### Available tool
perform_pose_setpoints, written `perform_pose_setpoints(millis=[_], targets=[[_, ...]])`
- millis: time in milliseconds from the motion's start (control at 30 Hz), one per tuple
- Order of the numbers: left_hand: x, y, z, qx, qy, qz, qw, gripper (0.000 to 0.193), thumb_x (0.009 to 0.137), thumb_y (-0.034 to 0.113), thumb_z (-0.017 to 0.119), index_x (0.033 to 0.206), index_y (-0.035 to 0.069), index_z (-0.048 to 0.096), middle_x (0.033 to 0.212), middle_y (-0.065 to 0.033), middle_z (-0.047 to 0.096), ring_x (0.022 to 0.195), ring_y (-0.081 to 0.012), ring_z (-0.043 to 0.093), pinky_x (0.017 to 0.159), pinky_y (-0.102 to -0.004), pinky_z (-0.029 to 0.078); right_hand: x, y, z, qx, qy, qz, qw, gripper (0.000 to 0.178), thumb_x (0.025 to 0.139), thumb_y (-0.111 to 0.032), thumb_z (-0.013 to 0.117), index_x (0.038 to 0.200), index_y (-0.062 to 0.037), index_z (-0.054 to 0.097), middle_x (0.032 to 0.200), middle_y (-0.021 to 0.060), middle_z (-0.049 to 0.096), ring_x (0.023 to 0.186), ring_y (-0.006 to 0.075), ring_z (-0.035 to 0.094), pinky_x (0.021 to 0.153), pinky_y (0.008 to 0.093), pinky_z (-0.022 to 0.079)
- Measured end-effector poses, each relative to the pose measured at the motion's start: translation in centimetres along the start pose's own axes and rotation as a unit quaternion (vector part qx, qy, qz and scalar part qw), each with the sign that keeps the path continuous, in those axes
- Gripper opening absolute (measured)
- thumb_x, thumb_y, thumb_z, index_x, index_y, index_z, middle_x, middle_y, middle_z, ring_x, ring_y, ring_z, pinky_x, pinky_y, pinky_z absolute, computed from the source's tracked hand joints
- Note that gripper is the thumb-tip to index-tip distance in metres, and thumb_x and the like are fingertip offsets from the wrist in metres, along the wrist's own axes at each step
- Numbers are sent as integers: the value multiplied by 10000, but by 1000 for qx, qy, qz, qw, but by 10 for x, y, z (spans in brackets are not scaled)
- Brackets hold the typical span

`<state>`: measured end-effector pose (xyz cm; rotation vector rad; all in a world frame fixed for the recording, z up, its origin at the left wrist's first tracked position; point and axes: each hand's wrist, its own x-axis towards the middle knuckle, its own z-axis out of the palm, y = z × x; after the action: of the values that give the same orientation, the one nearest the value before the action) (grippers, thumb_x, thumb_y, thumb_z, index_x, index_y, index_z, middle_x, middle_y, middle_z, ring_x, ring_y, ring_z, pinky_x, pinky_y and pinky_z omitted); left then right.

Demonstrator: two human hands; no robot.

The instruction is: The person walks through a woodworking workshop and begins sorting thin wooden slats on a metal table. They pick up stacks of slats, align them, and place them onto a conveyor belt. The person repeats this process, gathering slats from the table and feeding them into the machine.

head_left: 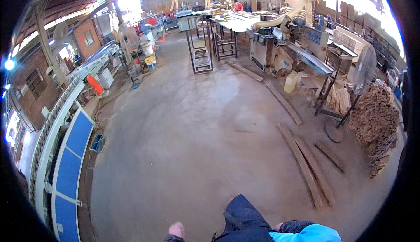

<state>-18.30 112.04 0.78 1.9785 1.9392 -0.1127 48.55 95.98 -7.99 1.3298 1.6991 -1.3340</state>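
Note:
My left hand (177, 229) hangs low beside my body at the bottom of the view. Its fingers look curled into a loose fist, and nothing shows in it. Just a small part of my right hand (278, 227) appears by my dark sleeve (296, 226), next to bright blue cloth (317, 234); its fingers are hidden. One dark trouser leg (245, 218) reaches forward over the concrete floor (175, 154). Neither hand touches any workpiece that I can see.
Long wooden boards (302, 165) lie on the floor to the right, near a scrap-wood pile (374, 119) and a standing fan (364, 69). A blue-panelled machine (72, 159) lines the left. Ahead stand a metal rack (202, 64) and a woodworking machine (262, 49); a person (238, 6) is farther back.

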Motion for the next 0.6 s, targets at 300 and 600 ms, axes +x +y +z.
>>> perform_pose_setpoints(millis=[300,600], targets=[[374,42,-92,-558,-99,-319,760,208,850,242,787,723,106,694,646,-110,662,628,-340,648,663,-477,539,229,32,-426,-39,76,-5,996,363,1009,-390,580,1240,-198,785,1299,140,763,1185,340,726,988,501,576],[704,76,-186,-496,-181,-319,787,165,890,245,732,807,107,698,746,-126,687,729,-333,682,694,-497,558,334,-190,-1015,237,319,-34,917,502,1002,-425,578,1370,-110,709,1340,162,734,1238,355,687,1070,442,531]])
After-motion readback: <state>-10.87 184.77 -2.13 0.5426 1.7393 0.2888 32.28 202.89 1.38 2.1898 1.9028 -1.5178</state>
